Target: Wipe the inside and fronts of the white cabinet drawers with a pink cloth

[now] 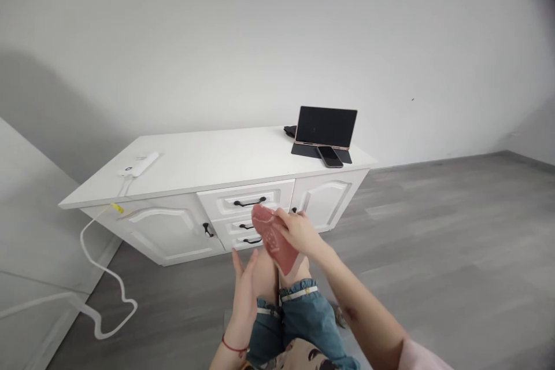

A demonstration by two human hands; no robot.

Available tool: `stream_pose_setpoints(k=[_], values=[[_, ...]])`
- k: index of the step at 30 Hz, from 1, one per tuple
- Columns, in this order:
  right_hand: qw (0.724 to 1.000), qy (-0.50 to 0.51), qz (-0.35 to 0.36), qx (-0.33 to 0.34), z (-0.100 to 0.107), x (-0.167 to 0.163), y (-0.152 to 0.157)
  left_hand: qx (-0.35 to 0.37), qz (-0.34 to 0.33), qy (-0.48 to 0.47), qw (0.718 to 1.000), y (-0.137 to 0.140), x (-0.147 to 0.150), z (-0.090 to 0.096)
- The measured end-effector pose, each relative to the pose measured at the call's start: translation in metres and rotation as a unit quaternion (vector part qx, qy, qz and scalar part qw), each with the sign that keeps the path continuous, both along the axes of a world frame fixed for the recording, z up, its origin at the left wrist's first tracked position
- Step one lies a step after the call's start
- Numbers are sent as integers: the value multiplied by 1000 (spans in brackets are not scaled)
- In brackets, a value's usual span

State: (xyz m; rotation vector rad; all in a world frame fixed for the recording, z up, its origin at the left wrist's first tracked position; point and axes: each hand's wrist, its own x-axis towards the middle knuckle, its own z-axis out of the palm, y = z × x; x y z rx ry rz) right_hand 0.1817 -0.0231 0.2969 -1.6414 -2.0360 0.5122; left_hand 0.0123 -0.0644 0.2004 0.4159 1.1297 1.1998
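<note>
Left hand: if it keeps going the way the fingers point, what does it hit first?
The left hand lies flat along the bare foot, fingers pointing up and away toward the white cabinet. Straight on, it would probably meet the lower drawer front first, though depth is hard to judge from one view.

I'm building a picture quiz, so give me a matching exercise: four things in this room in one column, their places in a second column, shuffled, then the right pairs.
Things:
1. pink sock
2. phone
3. power strip
4. red string bracelet

Places:
A. left end of the white cabinet top
B. on the left wrist
C. half on a foot, gripped by the right hand
D. lying in front of the propped tablet

Pairs: 1-C, 2-D, 3-A, 4-B
</note>
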Motion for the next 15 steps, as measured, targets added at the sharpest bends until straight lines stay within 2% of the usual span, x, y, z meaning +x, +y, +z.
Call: stream_pose_setpoints(k=[2,4,6,8,9,11,12,15], values=[[996,31,73,-48,24,11,16,35,-11,91,995,7,-23,-1],[980,81,168,-68,47,23,29,138,-44,149,978,24,-44,10],[959,108,250,-82,68,33,37,248,-109,168,948,45,-57,31],[948,102,288,-91,87,38,40,299,-230,115,919,62,-60,56],[948,85,293,-90,94,40,39,288,-306,70,905,67,-56,68],[955,37,285,-68,103,40,35,223,-371,21,901,71,-45,85],[960,12,274,-47,105,40,32,182,-375,16,909,71,-38,91],[975,-53,213,43,97,40,21,82,-326,33,941,67,-23,95]])
